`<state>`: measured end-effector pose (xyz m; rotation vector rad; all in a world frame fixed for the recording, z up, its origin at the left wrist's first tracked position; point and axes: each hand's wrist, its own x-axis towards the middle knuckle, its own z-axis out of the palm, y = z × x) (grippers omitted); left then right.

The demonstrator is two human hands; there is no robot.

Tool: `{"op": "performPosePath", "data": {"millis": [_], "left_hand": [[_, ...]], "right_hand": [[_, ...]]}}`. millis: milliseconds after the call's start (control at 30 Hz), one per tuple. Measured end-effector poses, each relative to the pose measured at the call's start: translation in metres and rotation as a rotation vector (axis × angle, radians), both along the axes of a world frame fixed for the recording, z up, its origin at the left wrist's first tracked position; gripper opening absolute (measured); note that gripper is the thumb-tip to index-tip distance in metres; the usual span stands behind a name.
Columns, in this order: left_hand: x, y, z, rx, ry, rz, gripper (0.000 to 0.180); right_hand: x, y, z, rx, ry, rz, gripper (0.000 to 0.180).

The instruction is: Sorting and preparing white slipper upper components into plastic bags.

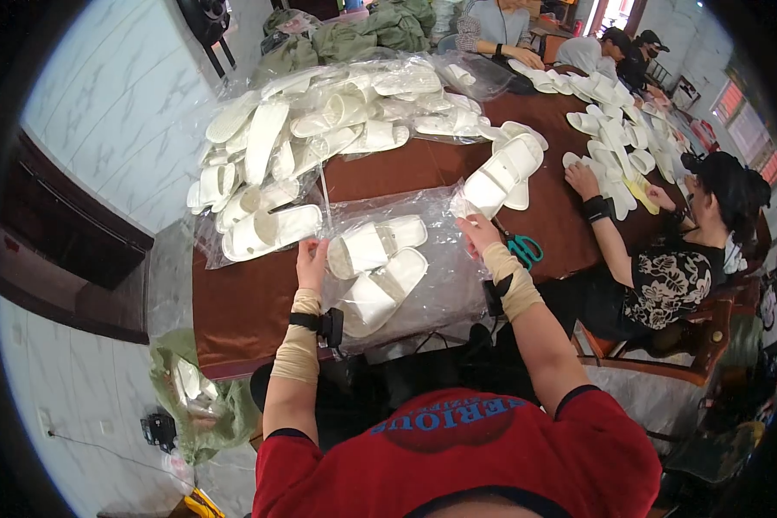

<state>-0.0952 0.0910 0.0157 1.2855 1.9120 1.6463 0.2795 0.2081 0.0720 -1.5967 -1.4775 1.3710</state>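
Both hands, left (312, 259) and right (476, 231), pinch the clear bag (440, 285) at frame centre on the desk (259, 302), two white slippers (380, 268) inside; loose slipper heap (319, 129) upper left looks unbagged.

White slippers (373, 244) in a clear bag (432, 298) on a brown table (242, 302).

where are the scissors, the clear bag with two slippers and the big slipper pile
scissors (524, 250): head view, on the teal handles
clear bag (445, 289): head view, on bare plastic right of the slippers
slipper pile (319, 129): head view, on its middle
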Motion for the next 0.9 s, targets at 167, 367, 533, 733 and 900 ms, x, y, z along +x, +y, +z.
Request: {"op": "performPosePath", "data": {"millis": [167, 367, 533, 733, 900], "left_hand": [[0.018, 0.011, 0.028, -0.08, -0.226, -0.155, 0.009], [0.02, 0.01, 0.049, -0.064, -0.634, -0.133, 0.006], [-0.006, 0.007, 0.015, -0.032, -0.738, 0.002, 0.012], [0.039, 0.021, 0.02, -0.062, -0.814, -0.174, 0.029], [0.02, -0.002, -0.008, -0.029, -0.805, -0.089, 0.037]], "right_hand": [[0.023, 0.015, -0.021, 0.035, 0.083, 0.121, 0.027], [0.039, 0.006, 0.017, 0.046, 0.451, 0.144, 0.012], [0.012, -0.015, 0.044, -0.304, 0.863, 0.373, 0.022], [0.02, 0.031, -0.027, -0.341, 0.533, 0.469, 0.034], [-0.035, 0.005, -0.029, -0.129, 0.193, 0.467, 0.039]]}}
